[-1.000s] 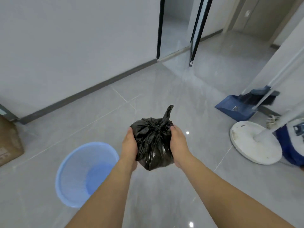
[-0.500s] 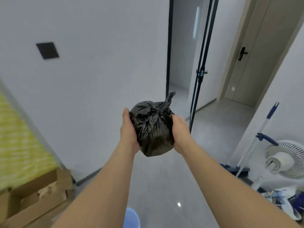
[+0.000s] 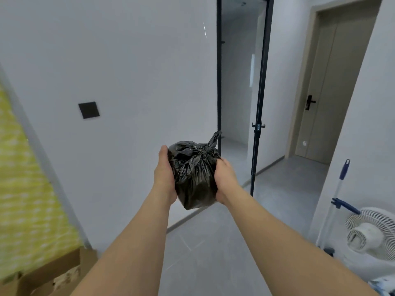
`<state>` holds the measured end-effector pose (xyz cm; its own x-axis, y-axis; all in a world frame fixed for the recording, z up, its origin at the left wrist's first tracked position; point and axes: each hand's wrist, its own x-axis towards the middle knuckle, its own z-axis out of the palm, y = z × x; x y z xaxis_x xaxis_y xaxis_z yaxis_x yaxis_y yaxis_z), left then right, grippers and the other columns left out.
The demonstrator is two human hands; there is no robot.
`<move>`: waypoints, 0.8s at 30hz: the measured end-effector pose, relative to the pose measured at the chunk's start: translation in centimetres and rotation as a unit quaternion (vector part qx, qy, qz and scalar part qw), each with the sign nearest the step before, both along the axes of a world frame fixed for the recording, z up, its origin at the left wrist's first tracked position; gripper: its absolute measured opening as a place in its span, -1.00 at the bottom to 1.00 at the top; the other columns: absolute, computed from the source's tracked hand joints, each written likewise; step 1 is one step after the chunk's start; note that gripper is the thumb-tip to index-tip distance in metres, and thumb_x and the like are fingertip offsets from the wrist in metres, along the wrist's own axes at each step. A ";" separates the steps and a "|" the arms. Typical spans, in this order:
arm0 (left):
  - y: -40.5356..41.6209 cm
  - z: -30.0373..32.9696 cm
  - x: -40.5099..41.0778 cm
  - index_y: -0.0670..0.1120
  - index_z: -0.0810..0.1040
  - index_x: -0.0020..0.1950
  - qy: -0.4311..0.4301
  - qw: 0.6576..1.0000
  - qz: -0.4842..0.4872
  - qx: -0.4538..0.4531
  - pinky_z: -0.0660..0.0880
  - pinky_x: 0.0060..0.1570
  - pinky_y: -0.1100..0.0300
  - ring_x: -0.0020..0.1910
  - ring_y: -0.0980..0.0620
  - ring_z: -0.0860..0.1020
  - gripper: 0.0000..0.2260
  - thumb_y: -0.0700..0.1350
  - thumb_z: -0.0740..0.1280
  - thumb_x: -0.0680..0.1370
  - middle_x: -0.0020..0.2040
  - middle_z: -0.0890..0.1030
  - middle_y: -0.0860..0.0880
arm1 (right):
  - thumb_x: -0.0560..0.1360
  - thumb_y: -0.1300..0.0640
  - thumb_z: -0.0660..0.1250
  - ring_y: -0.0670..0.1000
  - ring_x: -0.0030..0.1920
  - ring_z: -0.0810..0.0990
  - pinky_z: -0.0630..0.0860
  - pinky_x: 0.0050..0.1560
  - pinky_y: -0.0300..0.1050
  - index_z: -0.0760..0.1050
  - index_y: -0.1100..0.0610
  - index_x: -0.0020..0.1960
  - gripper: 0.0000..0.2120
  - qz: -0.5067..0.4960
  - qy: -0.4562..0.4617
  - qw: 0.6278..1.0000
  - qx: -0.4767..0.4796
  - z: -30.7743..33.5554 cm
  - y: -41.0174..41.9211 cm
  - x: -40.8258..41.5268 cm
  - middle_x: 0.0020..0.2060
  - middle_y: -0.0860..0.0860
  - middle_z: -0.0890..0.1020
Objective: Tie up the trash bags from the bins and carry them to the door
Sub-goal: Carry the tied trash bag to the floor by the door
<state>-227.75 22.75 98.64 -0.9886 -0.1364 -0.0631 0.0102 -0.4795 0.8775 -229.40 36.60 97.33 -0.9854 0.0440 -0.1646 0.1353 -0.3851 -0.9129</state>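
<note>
A small black trash bag (image 3: 195, 176), knotted at the top with one tail sticking up, is held out in front of me at chest height. My left hand (image 3: 165, 178) presses its left side and my right hand (image 3: 224, 180) cups its right side. A closed beige door (image 3: 333, 86) with a black handle stands at the far right end of the hallway. No bin is in view.
A black-framed glass door (image 3: 257, 129) stands ajar ahead. A white fan (image 3: 372, 233) and a blue-handled mop (image 3: 339, 189) lean at the right wall. Cardboard boxes (image 3: 53, 274) and a yellow curtain (image 3: 23, 189) fill the lower left. Grey tile floor (image 3: 213, 253) runs ahead.
My view has swung up from the floor to the hallway. The blue bin has dropped out of sight. Both hands still hold the bag, which has stayed between them.
</note>
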 end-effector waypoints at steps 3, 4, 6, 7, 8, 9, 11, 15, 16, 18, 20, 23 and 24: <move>1.2 0.4 0.3 -0.07 0.59 0.27 0.002 1.000 -0.015 -0.016 0.50 0.23 -0.05 0.11 -0.10 0.65 -0.34 0.41 0.17 0.45 0.13 0.69 -0.11 | 0.60 0.10 0.10 0.19 0.02 0.67 0.59 0.06 0.27 0.49 0.00 0.16 -0.77 -0.014 -0.009 1.000 -0.007 0.3 1.6 0.3 0.02 0.11 0.67; 1.6 0.6 0.2 -0.06 0.59 0.27 0.003 1.000 -0.021 -0.021 0.51 0.23 -0.05 0.11 -0.10 0.66 -0.34 0.41 0.16 0.46 0.12 0.69 -0.10 | 0.60 0.09 0.11 0.20 0.02 0.67 0.59 0.06 0.28 0.48 0.00 0.15 -0.78 -0.026 -0.010 1.000 -0.009 0.4 2.2 0.3 0.02 0.11 0.67; 2.7 1.2 0.0 -0.05 0.59 0.27 0.002 0.999 -0.042 -0.029 0.51 0.23 -0.05 0.11 -0.10 0.66 -0.34 0.41 0.16 0.46 0.12 0.69 -0.09 | 0.58 0.08 0.11 0.21 0.03 0.67 0.60 0.05 0.29 0.49 0.00 0.18 -0.74 -0.047 -0.007 0.999 -0.002 0.4 3.3 0.3 0.04 0.12 0.67; 3.3 1.4 -0.3 -0.05 0.59 0.26 -0.002 0.998 -0.055 -0.035 0.51 0.22 -0.05 0.10 -0.10 0.66 -0.35 0.41 0.16 0.45 0.11 0.69 -0.09 | 0.57 0.07 0.11 0.21 0.03 0.67 0.60 0.03 0.29 0.50 0.00 0.20 -0.72 -0.060 -0.004 0.998 0.001 0.4 4.0 0.3 0.05 0.13 0.67; 3.9 1.5 -0.4 -0.05 0.60 0.26 -0.001 0.997 -0.064 -0.040 0.52 0.21 -0.04 0.10 -0.09 0.66 -0.35 0.41 0.16 0.46 0.11 0.70 -0.09 | 0.57 0.07 0.10 0.22 0.03 0.67 0.60 0.02 0.30 0.49 0.01 0.22 -0.71 -0.072 -0.003 0.997 0.000 0.5 4.5 0.3 0.05 0.13 0.67; 4.6 1.7 -0.6 -0.05 0.60 0.26 0.002 0.996 -0.076 -0.044 0.52 0.21 -0.04 0.10 -0.09 0.66 -0.36 0.40 0.16 0.46 0.11 0.70 -0.08 | 0.58 0.07 0.10 0.23 0.03 0.66 0.60 0.02 0.31 0.48 0.01 0.23 -0.71 -0.084 -0.005 0.996 -0.001 0.6 5.2 0.5 0.05 0.14 0.66; 6.0 1.7 -1.1 -0.04 0.61 0.25 0.006 0.993 -0.106 -0.042 0.52 0.21 -0.03 0.10 -0.08 0.66 -0.37 0.39 0.18 0.45 0.11 0.70 -0.08 | 0.59 0.08 0.10 0.24 0.03 0.66 0.60 0.00 0.33 0.47 0.00 0.24 -0.71 -0.118 -0.004 0.993 -0.005 0.8 6.7 0.9 0.05 0.13 0.66; 9.8 1.3 -1.7 -0.04 0.59 0.27 0.008 0.981 -0.186 -0.047 0.51 0.23 -0.05 0.13 -0.10 0.65 -0.32 0.42 0.23 0.39 0.16 0.67 -0.10 | 0.58 0.06 0.11 0.22 0.03 0.67 0.60 -0.01 0.31 0.46 0.00 0.27 -0.70 -0.199 0.007 0.980 0.007 0.6 10.4 2.4 0.08 0.13 0.66; 10.9 1.1 -1.7 -0.04 0.59 0.28 0.005 0.976 -0.215 -0.043 0.50 0.24 -0.06 0.14 -0.11 0.64 -0.32 0.42 0.23 0.39 0.18 0.67 -0.11 | 0.58 0.06 0.11 0.22 0.03 0.66 0.60 0.01 0.30 0.45 0.00 0.28 -0.69 -0.223 0.005 0.975 0.014 0.5 11.4 3.1 0.09 0.13 0.65; 13.5 1.2 -1.0 -0.04 0.60 0.25 0.002 0.964 -0.264 -0.041 0.53 0.18 -0.05 0.13 -0.11 0.65 -0.37 0.40 0.20 0.45 0.15 0.68 -0.11 | 0.58 0.05 0.10 0.21 0.03 0.65 0.60 0.01 0.30 0.44 0.00 0.30 -0.67 -0.268 -0.002 0.963 0.022 0.3 13.8 4.7 0.10 0.13 0.64; 16.2 1.1 0.0 -0.06 0.60 0.24 0.002 0.952 -0.304 -0.034 0.56 0.12 -0.02 0.11 -0.11 0.65 -0.39 0.39 0.17 0.49 0.14 0.68 -0.12 | 0.56 0.06 0.10 0.22 0.03 0.66 0.60 -0.02 0.32 0.46 0.00 0.29 -0.66 -0.307 -0.004 0.952 0.022 -0.1 16.4 6.6 0.09 0.14 0.65; 20.6 1.1 2.9 -0.08 0.61 0.24 0.003 0.931 -0.362 -0.034 0.56 0.11 0.00 0.10 -0.11 0.65 -0.39 0.36 0.12 0.54 0.14 0.68 -0.13 | 0.50 0.05 0.14 0.24 0.01 0.67 0.61 -0.08 0.34 0.50 0.02 0.25 -0.64 -0.363 -0.001 0.932 0.019 -0.7 20.6 10.3 0.09 0.16 0.66; 22.2 1.2 4.0 -0.08 0.60 0.25 0.004 0.925 -0.378 -0.033 0.55 0.14 -0.01 0.12 -0.11 0.65 -0.37 0.38 0.14 0.52 0.15 0.67 -0.12 | 0.50 0.06 0.15 0.25 0.01 0.67 0.61 -0.08 0.34 0.50 0.04 0.25 -0.64 -0.383 0.002 0.924 0.019 -0.8 22.2 11.9 0.08 0.17 0.66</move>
